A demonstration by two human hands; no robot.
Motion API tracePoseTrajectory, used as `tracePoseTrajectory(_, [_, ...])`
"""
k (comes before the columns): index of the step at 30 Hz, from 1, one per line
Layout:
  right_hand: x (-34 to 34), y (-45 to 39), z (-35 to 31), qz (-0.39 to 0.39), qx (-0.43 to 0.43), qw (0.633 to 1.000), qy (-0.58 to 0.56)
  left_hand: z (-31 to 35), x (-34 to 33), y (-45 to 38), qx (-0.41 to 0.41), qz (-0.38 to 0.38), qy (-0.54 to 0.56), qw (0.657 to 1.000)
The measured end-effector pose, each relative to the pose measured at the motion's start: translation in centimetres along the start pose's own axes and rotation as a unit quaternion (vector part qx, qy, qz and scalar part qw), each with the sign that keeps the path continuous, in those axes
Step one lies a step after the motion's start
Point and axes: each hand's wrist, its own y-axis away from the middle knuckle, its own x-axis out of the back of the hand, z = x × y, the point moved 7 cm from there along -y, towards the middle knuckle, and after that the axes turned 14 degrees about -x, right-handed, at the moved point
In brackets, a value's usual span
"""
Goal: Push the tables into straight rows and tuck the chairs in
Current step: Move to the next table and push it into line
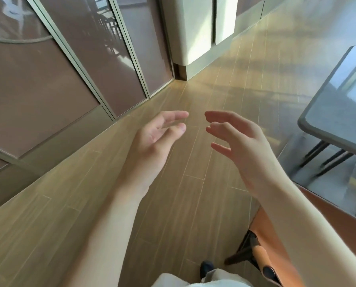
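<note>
Warm daylight falls from the far right and makes bright streaks on the floor. The wide lens bends the edges, and the right side is blurred.

Views: I have one, a wide-angle camera on the person's head.
Facing: forward and steeply down at the floor.
Near: both forearms fill the lower frame; left hand and right hand sit mid-frame.
Left edge: wall panels, tilted.
Right edge: a table corner, with an orange chair below it.
Overlap: nothing shared.
</note>
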Motion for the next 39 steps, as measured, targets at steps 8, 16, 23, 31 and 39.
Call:
tracePoseTrajectory(8, [-1.3,-8.7,-1.4,0.021,-0.010,1.000,0.000,-4.6,0.7,-9.0,-0.001,-0.037,0.005,0.999])
tracePoseTrajectory(16, [-4.1,-20.0,-4.2,0.081,-0.009,0.997,0.001,-10.5,3.5,-21.1,-0.016,-0.085,0.023,0.996])
tracePoseTrajectory(23, [-8.8,-31.3,-9.3,0.108,-0.005,0.994,0.014,-14.9,9.6,-33.5,-0.021,-0.109,0.039,0.993])
tracePoseTrajectory(31, [-7.8,-38.5,-11.7,0.215,-0.009,0.977,0.002,-17.9,9.5,-43.0,-0.030,-0.147,0.073,0.986])
tracePoseTrajectory(39, [-3.6,-44.5,-12.5,0.265,-0.011,0.964,-0.023,-19.8,5.1,-49.9,-0.036,-0.200,0.088,0.975])
